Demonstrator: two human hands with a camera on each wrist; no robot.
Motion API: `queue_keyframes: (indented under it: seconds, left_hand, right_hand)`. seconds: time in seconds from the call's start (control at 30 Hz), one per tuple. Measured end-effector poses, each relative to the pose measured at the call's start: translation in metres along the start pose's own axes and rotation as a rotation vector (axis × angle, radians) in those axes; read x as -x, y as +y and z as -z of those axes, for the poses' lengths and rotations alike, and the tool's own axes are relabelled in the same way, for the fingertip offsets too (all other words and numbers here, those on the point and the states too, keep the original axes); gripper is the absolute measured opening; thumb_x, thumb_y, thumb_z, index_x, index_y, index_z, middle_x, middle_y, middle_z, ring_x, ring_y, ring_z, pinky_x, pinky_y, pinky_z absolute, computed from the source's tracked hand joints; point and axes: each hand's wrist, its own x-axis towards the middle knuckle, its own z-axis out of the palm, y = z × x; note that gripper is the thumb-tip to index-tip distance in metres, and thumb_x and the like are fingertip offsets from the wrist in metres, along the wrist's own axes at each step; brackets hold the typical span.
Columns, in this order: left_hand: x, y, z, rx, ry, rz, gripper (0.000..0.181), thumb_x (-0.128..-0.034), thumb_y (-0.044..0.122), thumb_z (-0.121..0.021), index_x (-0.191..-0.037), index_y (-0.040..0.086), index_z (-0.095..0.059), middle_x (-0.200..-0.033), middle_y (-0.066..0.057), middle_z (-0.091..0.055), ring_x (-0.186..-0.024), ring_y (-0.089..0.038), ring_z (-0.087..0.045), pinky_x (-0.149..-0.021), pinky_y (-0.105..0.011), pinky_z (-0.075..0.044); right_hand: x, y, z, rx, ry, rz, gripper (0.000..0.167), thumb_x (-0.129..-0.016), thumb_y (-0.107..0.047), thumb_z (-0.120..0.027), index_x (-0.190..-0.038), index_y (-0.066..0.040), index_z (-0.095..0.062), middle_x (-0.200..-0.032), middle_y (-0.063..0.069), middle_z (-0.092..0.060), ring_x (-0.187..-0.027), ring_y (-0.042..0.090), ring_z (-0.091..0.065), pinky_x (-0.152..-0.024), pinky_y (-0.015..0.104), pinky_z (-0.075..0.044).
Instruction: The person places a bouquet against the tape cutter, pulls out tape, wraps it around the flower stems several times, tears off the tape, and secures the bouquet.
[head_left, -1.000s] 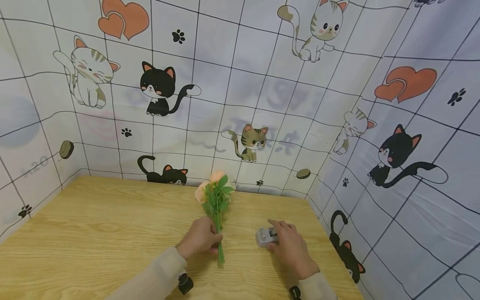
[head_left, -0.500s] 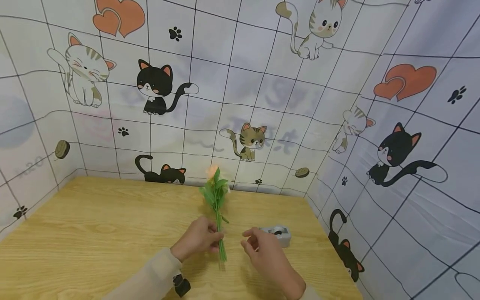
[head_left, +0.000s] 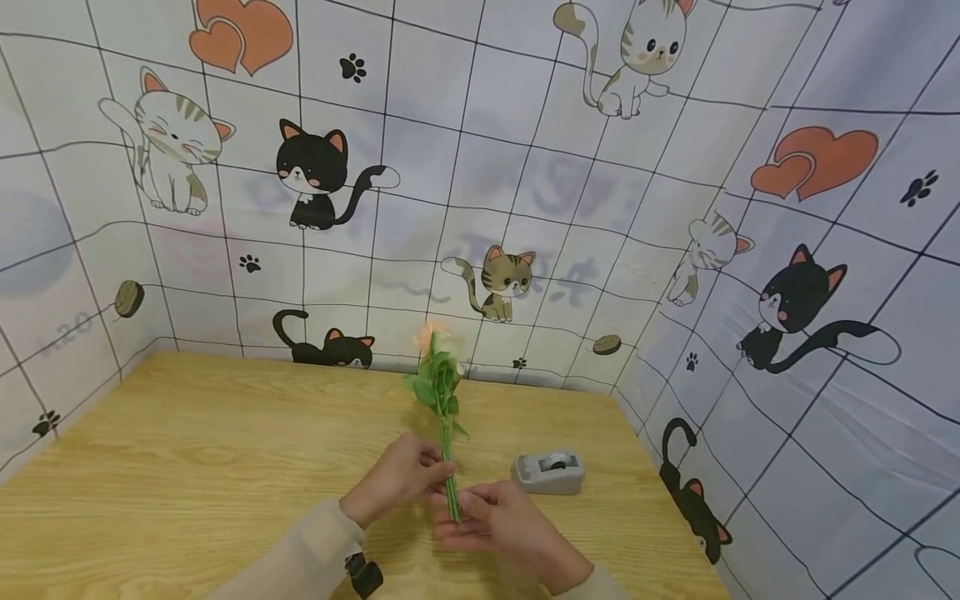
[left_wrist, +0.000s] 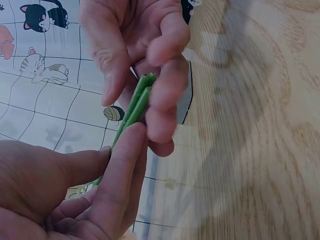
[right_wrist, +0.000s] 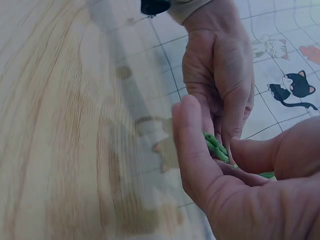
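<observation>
A small bunch of flowers (head_left: 441,383) with pale peach blooms and green leaves points away from me, tilted up over the table. My left hand (head_left: 397,477) pinches its stems between thumb and fingers. The cut stem ends (left_wrist: 136,107) stick out past these fingers in the left wrist view. Around those ends lies my right hand (head_left: 513,525), its fingers reaching beneath the stems and its thumb on the other side. In the left wrist view a gap shows between that thumb and the stems. A grey tape dispenser (head_left: 549,472) stands behind the right hand.
The wooden table (head_left: 225,450) meets a white cloth backdrop (head_left: 420,208) with grid lines and printed cats at the back and right. A black wrist camera (head_left: 365,575) hangs below the left sleeve.
My right hand has left the tape dispenser and moved left to the stem ends. The left hand keeps its pinch, while the bunch has turned and its blooms sit slightly higher.
</observation>
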Motion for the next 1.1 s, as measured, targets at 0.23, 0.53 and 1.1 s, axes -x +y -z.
queue_keyframes:
  seconds: [0.23,0.53,1.1]
  left_hand:
    - [0.0023,0.0013,-0.0007,0.077,0.007,0.026,0.02,-0.1146,0.01,-0.076,-0.119,-0.01,-0.08,-0.099,-0.012,-0.087,-0.081,-0.017,-0.085,-0.08,-0.039,-0.075]
    - [0.0037,0.0008,-0.0003,-0.014,0.021,-0.058,0.019,-0.1139,0.013,-0.077,-0.105,-0.002,-0.083,-0.09,-0.007,-0.086,-0.083,-0.015,-0.077,-0.079,-0.036,-0.066]
    - [0.0035,-0.0021,-0.002,-0.003,-0.014,-0.064,0.022,-0.1151,0.016,-0.076,-0.114,-0.005,-0.082,-0.101,-0.01,-0.083,-0.09,-0.014,-0.075,-0.089,-0.043,-0.072]
  right_hand:
    - [-0.0043,0.0042,0.0008,-0.151,-0.003,-0.015,0.039,-0.123,-0.012,-0.058,-0.148,0.016,-0.069,-0.125,0.013,-0.087,-0.112,0.013,-0.086,-0.099,0.025,-0.07]
    - [-0.0044,0.0074,-0.0017,-0.234,0.021,-0.038,0.034,-0.12,-0.006,-0.062,-0.145,0.016,-0.072,-0.119,0.009,-0.084,-0.112,0.013,-0.083,-0.101,0.022,-0.068]
    - [0.0025,0.0054,-0.0028,-0.072,0.071,0.012,0.034,-0.117,-0.011,-0.072,-0.136,0.017,-0.076,-0.107,0.002,-0.086,-0.096,0.007,-0.084,-0.088,0.019,-0.069]
